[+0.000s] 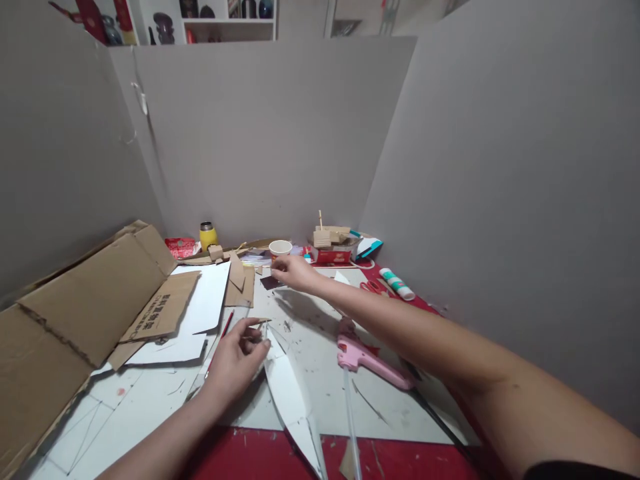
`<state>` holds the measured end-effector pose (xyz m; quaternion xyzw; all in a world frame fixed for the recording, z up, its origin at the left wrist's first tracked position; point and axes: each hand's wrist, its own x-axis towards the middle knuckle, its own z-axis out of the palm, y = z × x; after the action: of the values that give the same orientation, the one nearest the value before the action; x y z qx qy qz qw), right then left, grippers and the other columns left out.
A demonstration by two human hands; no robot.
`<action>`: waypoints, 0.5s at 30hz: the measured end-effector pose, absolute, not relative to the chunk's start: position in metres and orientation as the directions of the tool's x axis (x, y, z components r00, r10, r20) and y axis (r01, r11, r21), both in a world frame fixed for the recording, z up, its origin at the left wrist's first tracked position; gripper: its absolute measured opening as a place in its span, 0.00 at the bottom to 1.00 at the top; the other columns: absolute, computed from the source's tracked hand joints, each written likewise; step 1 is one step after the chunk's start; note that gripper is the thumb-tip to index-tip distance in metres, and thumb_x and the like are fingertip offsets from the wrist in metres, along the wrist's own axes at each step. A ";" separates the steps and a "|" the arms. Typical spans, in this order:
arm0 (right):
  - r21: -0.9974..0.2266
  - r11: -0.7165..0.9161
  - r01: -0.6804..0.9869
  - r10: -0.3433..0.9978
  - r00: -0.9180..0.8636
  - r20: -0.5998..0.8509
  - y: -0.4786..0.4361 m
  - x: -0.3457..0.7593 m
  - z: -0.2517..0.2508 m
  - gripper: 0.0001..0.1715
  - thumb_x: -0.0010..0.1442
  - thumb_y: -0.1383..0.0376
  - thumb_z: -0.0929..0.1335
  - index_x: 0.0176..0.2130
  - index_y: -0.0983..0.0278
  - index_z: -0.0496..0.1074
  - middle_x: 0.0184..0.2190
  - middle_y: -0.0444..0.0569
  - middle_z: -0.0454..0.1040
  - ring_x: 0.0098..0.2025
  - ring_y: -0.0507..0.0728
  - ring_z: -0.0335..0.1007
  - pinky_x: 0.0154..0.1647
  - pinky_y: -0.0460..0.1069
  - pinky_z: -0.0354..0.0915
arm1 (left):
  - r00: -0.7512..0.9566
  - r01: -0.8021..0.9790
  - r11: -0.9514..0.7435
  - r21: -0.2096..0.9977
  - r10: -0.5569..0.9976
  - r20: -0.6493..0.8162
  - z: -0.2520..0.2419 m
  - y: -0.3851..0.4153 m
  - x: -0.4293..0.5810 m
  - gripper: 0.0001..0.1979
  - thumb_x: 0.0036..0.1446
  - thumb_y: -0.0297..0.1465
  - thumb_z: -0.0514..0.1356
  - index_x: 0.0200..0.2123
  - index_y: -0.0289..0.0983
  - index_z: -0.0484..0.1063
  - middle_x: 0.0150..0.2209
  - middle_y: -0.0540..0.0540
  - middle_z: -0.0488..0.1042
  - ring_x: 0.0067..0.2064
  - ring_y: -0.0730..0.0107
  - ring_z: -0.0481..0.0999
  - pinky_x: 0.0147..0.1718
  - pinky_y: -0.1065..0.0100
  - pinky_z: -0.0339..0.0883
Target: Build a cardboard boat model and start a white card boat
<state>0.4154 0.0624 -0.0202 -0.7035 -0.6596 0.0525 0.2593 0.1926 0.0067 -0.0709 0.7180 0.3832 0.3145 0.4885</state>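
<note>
A long, narrow white boat-shaped piece [287, 393] lies lengthwise on the work surface, pointed at its far end. My left hand [239, 357] is closed at that point, thumb against its side and forefinger above. A small thin brown stick [265, 321] shows at the forefinger's tip; whether it is gripped I cannot tell. My right hand [295, 272] reaches further away, in front of a white paper cup [280, 249] and over a small dark square sheet [271, 283]. Its fingers are curled together, and what they hold, if anything, is hidden.
A pink glue gun [370, 363] with a clear glue stick [351, 420] lies right, beneath my forearm. Beyond it are red scissors [374, 287] and a green-white tube [397, 284]. Folded cardboard [100, 300] stands left. A cardboard model [330, 235] and yellow bottle [208, 236] are behind.
</note>
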 end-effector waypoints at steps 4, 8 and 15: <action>-0.415 -0.032 0.909 0.983 0.104 0.153 0.111 0.380 -0.027 0.15 0.62 0.62 0.67 0.47 0.67 0.71 0.43 0.50 0.75 0.42 0.56 0.72 0.43 0.52 0.68 | 0.550 0.313 -0.297 0.902 0.831 0.083 -0.067 0.002 0.192 0.23 0.50 0.32 0.60 0.51 0.37 0.69 0.38 0.44 0.72 0.30 0.71 0.69 0.36 0.66 0.65; -0.372 -0.091 0.924 0.991 0.122 0.059 0.145 0.358 -0.039 0.18 0.64 0.60 0.65 0.51 0.66 0.67 0.49 0.52 0.69 0.46 0.58 0.70 0.45 0.57 0.69 | 0.548 0.349 -0.305 0.886 0.834 0.071 -0.066 0.002 0.192 0.25 0.49 0.30 0.61 0.52 0.37 0.68 0.39 0.44 0.72 0.31 0.70 0.71 0.37 0.65 0.65; -0.333 -0.158 0.930 0.987 0.158 -0.026 0.166 0.345 -0.051 0.18 0.64 0.61 0.66 0.52 0.66 0.67 0.49 0.53 0.69 0.46 0.58 0.70 0.45 0.57 0.69 | 0.552 0.354 -0.333 0.874 0.829 0.092 -0.075 0.006 0.191 0.26 0.47 0.29 0.61 0.52 0.38 0.67 0.37 0.45 0.72 0.31 0.69 0.71 0.35 0.66 0.66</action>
<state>0.3453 0.1662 -0.0509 -0.7514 -0.6377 0.1194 0.1204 0.1913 0.0055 -0.0747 0.7685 0.3847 0.2756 0.4306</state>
